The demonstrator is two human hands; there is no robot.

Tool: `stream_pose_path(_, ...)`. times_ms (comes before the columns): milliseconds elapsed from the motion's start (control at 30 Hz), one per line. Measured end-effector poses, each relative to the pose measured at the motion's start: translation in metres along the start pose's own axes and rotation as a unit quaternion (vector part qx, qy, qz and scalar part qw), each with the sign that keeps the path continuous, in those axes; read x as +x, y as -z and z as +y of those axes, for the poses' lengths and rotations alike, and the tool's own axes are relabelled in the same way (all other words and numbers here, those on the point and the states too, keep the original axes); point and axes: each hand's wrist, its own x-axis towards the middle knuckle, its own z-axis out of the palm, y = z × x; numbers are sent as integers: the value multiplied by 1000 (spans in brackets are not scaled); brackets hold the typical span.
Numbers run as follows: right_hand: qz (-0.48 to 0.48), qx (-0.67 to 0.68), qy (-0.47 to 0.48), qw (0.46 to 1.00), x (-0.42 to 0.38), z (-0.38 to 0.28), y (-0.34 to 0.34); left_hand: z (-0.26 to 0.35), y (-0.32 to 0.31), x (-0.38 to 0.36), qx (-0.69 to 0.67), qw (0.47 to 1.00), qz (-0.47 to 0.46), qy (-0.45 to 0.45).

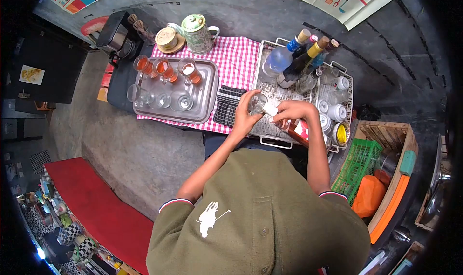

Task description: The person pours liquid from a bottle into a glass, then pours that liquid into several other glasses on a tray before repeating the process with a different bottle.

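Note:
My left hand [244, 115] is wrapped round a small clear glass [258, 103] above the wire rack. Closed at the neck of a bottle of reddish-brown liquid [300, 131], my right hand [296, 110] partly covers it. The bottle lies tilted, its white top [271, 107] pointing at the glass and close to its rim. A dark checked cloth [228, 106] lies just left of my left hand. On the left, a metal tray [210, 89] carries stemmed glasses, three with red-orange liquid [165, 70] and several clear ones [182, 101].
Tall bottles [278, 60] stand at the back of the white wire rack [262, 58]. White-lidded jars [337, 112] fill its right side. A patterned teapot [195, 34] and lidded cup [167, 38] sit behind the tray. A wooden crate [410, 135] holds a green basket [359, 161].

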Motion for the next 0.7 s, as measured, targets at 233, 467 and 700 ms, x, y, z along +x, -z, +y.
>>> stream_pose_path(233,16,-42,11,999,4,4,2,-3,-3,0,17,1000,4,2)
stream_pose_path(467,31,-70,13,997,7,7,5,-3,-4,2,12,1000,2,13)
stream_pose_path(700,47,-153,54,986,12,11,11,-6,-4,5,12,1000,-7,11)
